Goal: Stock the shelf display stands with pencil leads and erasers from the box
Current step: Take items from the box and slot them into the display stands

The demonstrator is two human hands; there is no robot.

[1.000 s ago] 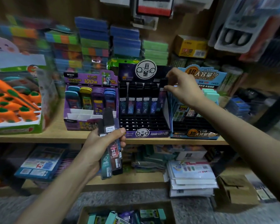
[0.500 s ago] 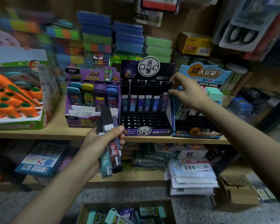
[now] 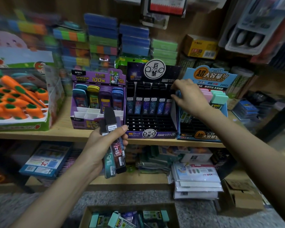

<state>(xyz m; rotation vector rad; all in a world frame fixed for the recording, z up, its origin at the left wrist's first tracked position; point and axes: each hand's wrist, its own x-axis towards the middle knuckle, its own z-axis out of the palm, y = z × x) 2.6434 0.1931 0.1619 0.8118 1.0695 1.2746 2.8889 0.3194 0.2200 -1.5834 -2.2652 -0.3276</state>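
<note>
My left hand (image 3: 102,145) grasps spare cases (image 3: 116,151) as ready stock while my right hand (image 3: 190,99) curls at the stand's (image 3: 148,123) far-right slot, grasp there undeterminable.

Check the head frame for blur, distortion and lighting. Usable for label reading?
Head view: centre is sharp, print on the lead cases in the left hand and on the black display stand reads; left edge is smeared, the carrot box and stacked coloured packs are soft; wide-angle bowing bends the shelf edge; light is dim and even, no strong glare, lower shelf in shadow.
</note>
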